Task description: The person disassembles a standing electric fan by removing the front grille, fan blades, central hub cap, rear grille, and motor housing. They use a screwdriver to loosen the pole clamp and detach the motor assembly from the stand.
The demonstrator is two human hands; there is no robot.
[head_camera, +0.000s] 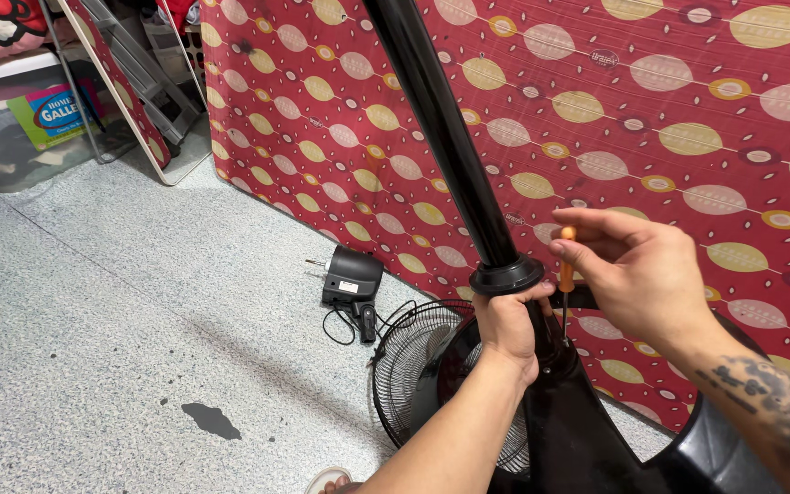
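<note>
Fan pole (pixel 441 128), black, slants from twelve o'clock down to a collar (pixel 506 275) at centre frame, then into the black stand base (pixel 578 430) at five o'clock. Left hand (pixel 507 331): fingers wrapped closed around the pole just beneath the collar. Right hand (pixel 637 274), at three o'clock: fingers pinched shut on an orange-handled screwdriver (pixel 566 274), held upright, its tip hidden behind the pole. Wire fan guard (pixel 409 366), black, lies on the floor (pixel 121 348) at six o'clock, behind the left forearm. Fan motor housing (pixel 351 277) with cord rests on the floor at nine o'clock of the collar. Red patterned mattress (pixel 669 119) stands behind.
</note>
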